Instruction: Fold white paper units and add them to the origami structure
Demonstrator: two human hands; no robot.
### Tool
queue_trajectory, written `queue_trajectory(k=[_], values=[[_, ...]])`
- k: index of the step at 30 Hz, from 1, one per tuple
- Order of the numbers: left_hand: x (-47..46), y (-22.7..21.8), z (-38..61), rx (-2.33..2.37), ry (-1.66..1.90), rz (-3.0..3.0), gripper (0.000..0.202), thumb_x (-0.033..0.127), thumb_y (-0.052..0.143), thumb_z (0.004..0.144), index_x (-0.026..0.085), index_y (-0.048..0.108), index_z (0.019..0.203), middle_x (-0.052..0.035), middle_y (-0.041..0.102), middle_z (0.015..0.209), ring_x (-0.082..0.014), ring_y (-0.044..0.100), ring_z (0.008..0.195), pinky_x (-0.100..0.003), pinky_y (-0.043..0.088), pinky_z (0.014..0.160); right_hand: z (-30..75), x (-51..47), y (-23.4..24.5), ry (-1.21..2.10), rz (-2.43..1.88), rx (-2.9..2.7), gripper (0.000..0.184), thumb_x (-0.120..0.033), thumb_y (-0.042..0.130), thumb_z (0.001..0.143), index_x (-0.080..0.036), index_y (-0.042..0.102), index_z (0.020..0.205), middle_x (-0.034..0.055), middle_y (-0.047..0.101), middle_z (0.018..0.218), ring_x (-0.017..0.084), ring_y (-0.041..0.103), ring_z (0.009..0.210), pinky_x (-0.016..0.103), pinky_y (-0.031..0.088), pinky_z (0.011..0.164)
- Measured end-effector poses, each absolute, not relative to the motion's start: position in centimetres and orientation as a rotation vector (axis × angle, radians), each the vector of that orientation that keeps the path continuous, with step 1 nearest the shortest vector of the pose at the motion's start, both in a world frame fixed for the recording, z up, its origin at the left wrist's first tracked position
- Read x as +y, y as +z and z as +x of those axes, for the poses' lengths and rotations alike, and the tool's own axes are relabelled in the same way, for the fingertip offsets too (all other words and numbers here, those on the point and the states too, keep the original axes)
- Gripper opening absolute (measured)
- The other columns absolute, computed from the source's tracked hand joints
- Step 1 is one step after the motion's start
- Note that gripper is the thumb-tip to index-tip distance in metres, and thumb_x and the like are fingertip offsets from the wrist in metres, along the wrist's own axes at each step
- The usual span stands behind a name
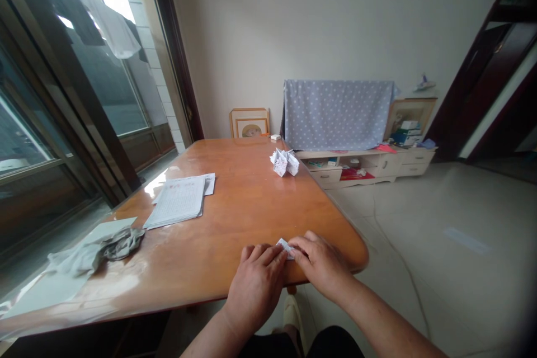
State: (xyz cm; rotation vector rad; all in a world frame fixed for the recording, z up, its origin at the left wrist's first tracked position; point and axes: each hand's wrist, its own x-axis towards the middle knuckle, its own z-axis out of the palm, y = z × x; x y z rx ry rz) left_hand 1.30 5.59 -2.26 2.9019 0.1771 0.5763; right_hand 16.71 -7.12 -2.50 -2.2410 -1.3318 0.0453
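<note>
Both hands meet at the near edge of the table (210, 257), over a small folded paper (285, 245). The left hand (257, 285) lies flat, grip apart, fingertips pressing it. The right hand (321, 263) covers the other end; I cannot tell its grip. Printed sheets (178, 201) lie well apart

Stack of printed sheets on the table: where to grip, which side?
Probably pinch the stack of printed sheets at its near right corner, coming from the right. It lies flat on the table, so only edges give purchase, and bare wood borders that corner.
</note>
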Motion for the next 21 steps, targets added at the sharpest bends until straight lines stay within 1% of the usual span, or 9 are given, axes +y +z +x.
queue_trajectory(k=[6,15,18,21], values=[[5.6,-2.1,1.5,0.187,0.551,2.888,0.032,0.022,0.051,0.099,0.029,0.062,0.129,-0.0042,0.065,0.133,-0.0259,0.056,0.111,-0.044,0.038,0.094,16.7,-7.1,-2.4,0.028,-2.275,-1.351,0.025,-0.04,0.051,0.099,-0.036,0.073,0.11,0.0023,0.063,0.091,0.018,0.062,0.087,0.026,0.039,0.074],[5.6,-0.8,1.7,0.227,0.467,2.817,0.03,0.027,0.045,0.101,0.029,0.068,0.12,-0.0047,0.07,0.123,-0.0253,0.058,0.1,-0.043,0.037,0.089,17.0,-7.3,-2.1,0.066,-2.282,-1.368,0.029,-0.041,0.046,0.101,-0.033,0.073,0.11,0.0024,0.062,0.092,0.017,0.062,0.086,0.026,0.039,0.074],[6.0,-0.4,1.8,0.233,0.423,2.799,0.029,0.022,0.048,0.098,0.028,0.069,0.117,-0.0051,0.072,0.116,-0.0254,0.057,0.099,-0.043,0.036,0.088,16.8,-7.2,-2.0,0.066,-2.31,-1.35,0.03,-0.044,0.046,0.101,-0.033,0.073,0.106,0.0023,0.062,0.091,0.017,0.062,0.086,0.026,0.037,0.072],[6.6,-0.1,1.9,0.232,0.372,2.781,0.032,0.015,0.051,0.091,0.028,0.071,0.114,-0.006,0.072,0.111,-0.0254,0.057,0.099,-0.042,0.036,0.088,16.5,-7.1,-1.9,0.037,-2.333,-1.346,0.029,-0.045,0.047,0.1,-0.032,0.073,0.102,0.0023,0.062,0.091,0.018,0.062,0.087,0.027,0.036,0.073]])
